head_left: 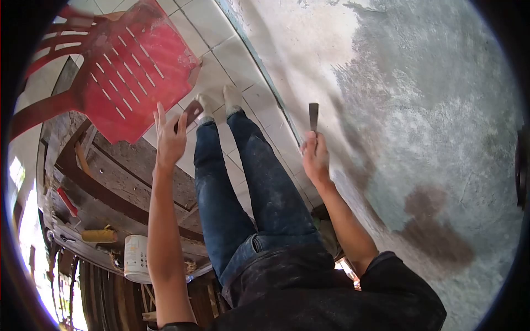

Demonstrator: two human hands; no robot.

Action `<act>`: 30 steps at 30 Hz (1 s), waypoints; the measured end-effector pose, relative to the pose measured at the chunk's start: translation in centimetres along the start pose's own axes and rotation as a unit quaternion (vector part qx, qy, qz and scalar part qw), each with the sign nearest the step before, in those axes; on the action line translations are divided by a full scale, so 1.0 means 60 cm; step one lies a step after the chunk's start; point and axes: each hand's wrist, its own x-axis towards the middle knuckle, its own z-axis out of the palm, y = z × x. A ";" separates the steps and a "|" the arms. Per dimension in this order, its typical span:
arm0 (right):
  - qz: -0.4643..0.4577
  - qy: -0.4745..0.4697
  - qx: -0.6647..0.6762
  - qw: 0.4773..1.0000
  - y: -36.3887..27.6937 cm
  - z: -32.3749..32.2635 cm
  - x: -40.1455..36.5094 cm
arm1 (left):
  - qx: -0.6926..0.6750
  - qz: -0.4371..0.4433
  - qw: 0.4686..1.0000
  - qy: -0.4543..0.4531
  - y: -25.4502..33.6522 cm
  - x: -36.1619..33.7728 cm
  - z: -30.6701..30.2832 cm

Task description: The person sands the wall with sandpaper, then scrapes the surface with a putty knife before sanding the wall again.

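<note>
My right hand (316, 157) is closed round the handle of a putty knife (313, 115), its narrow dark blade pointing up and away from me, a short way from the wall. My left hand (170, 140) grips a small flat reddish-brown piece (193, 112) between thumb and fingers, with some fingers stretched out beside it. What kind of thing this piece is, I cannot make out. That hand is close to the front edge of a red plastic chair (124, 71).
A patchy grey and white plastered wall (419, 127) rises on the right, with a damp-looking dark stain. Tiled floor (221, 66) lies beneath my feet. To the left, worn wooden furniture (132, 171) stands near a white bucket (136, 258), a yellow roller (99, 236) and a red-handled tool (67, 202).
</note>
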 end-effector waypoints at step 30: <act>0.100 0.059 0.197 0.974 -0.080 -0.041 0.037 | 0.171 -0.117 0.906 -0.370 -0.070 0.160 0.104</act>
